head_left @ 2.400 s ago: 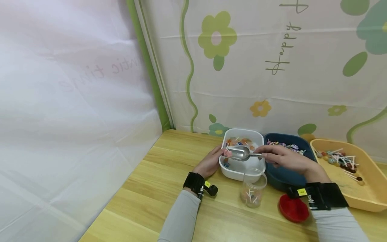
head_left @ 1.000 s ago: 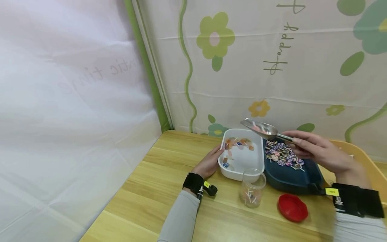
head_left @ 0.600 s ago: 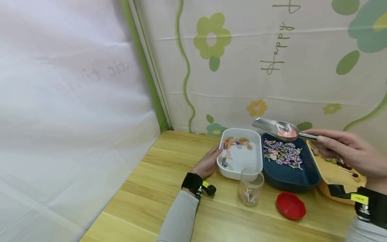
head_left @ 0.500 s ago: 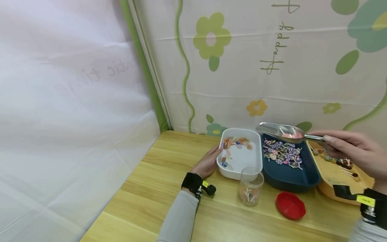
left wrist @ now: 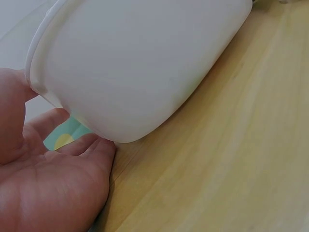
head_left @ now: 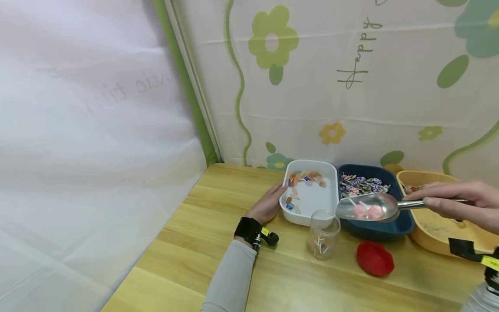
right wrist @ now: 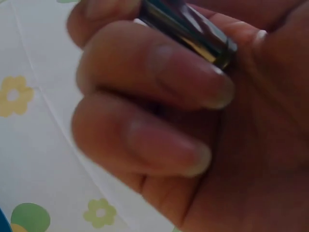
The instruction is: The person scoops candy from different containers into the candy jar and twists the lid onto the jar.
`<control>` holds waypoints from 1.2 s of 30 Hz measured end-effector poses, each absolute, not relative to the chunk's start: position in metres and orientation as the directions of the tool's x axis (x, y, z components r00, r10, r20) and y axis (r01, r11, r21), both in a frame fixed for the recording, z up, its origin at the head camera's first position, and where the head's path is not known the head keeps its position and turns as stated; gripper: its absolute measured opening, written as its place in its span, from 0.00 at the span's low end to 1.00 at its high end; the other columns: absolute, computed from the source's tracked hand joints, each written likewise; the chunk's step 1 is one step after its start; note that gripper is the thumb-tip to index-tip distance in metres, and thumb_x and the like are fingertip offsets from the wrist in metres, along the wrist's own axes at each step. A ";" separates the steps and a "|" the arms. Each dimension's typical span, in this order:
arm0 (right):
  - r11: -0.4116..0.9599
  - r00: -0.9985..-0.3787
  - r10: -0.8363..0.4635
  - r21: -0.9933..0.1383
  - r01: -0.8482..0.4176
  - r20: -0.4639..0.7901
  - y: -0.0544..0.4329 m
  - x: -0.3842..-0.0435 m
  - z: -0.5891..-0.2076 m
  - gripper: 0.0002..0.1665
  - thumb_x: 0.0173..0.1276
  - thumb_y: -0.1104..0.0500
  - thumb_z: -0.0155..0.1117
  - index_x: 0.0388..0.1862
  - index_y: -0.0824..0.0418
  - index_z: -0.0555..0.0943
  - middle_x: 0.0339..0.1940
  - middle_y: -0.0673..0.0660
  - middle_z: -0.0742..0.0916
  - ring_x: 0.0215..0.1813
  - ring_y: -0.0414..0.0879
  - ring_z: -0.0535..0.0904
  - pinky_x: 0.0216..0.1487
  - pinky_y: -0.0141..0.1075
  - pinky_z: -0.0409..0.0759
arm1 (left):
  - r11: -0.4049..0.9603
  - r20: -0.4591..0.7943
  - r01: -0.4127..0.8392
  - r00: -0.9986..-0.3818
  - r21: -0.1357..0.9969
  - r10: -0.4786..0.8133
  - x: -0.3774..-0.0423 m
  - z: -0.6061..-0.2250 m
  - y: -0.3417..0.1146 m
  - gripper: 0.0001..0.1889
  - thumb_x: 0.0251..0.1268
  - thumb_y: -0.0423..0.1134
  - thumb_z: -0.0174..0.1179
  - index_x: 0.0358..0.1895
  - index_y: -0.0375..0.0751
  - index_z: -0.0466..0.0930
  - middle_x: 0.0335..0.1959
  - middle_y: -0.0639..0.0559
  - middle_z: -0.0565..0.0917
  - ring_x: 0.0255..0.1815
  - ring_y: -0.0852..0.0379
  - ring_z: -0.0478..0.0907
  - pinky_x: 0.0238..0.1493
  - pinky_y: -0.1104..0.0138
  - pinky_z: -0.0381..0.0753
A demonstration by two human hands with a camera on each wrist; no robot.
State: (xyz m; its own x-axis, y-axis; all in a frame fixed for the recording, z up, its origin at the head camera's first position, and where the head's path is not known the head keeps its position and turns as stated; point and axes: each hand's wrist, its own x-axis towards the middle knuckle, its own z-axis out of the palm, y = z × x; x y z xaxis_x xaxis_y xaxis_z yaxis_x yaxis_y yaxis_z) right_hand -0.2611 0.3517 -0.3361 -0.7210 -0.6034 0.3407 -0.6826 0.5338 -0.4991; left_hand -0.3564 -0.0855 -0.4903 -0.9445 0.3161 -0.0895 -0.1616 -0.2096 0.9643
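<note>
A wood-grain bench [head_left: 218, 225] stands before a flower-printed cloth [head_left: 290, 93]. Toward its back, from right to left, sit a yellow tray [head_left: 440, 240], a navy tray [head_left: 370, 232] and a white tray [head_left: 317, 200], each with small stick candies inside. The left hand [head_left: 268, 206] holds the white tray's left side, its grip partly curled, thumb and fingers at the rim and outer wall. The right hand's [head_left: 477, 195] grip is curled snugly round the handle of a metal scoop [head_left: 387, 202], held above the front of the navy tray. The scoop's mouth is right beside the rim of an upright clear cup [head_left: 324, 236]; whether they touch is hard to say. The cup contains white-sticked pieces. A red lid [head_left: 375, 258] lies nearby. Two pink lollipops [head_left: 375, 212] rest inside the scoop.
</note>
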 end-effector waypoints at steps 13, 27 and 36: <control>0.537 -0.707 -0.651 -0.492 -0.685 0.275 0.350 -0.265 -0.335 0.23 0.76 0.74 0.54 0.58 0.53 0.85 0.32 0.44 0.78 0.19 0.39 0.67 0.17 0.31 0.65 | -0.222 -0.078 -0.153 -0.946 0.963 0.314 -0.358 -0.492 -0.086 0.29 0.85 0.48 0.46 0.83 0.50 0.54 0.82 0.49 0.58 0.80 0.53 0.57 0.80 0.56 0.55; 0.653 -0.794 -0.554 -0.461 -0.601 0.251 0.313 -0.272 -0.320 0.19 0.80 0.62 0.57 0.64 0.47 0.82 0.56 0.42 0.86 0.39 0.31 0.81 0.32 0.27 0.79 | -0.226 -0.077 -0.152 -0.947 0.962 0.312 -0.358 -0.490 -0.086 0.29 0.85 0.48 0.45 0.83 0.50 0.53 0.82 0.48 0.58 0.80 0.52 0.56 0.80 0.56 0.55; 0.667 -0.808 -0.572 -0.492 -0.560 0.145 0.270 -0.295 -0.333 0.18 0.82 0.60 0.54 0.63 0.63 0.82 0.54 0.57 0.86 0.48 0.45 0.79 0.43 0.32 0.81 | -0.216 -0.077 -0.153 -0.943 0.964 0.324 -0.355 -0.490 -0.085 0.30 0.86 0.48 0.44 0.84 0.50 0.52 0.83 0.49 0.56 0.81 0.52 0.55 0.80 0.55 0.54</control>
State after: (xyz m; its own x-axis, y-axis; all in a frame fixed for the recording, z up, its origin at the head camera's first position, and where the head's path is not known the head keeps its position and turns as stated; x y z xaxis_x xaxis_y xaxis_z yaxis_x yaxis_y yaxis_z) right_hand -0.2951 0.2701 -0.3333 -0.8076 -0.5717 0.1449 -0.5601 0.6666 -0.4918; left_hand -0.3547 -0.0848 -0.4895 -0.9428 0.3241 -0.0774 -0.1534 -0.2161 0.9643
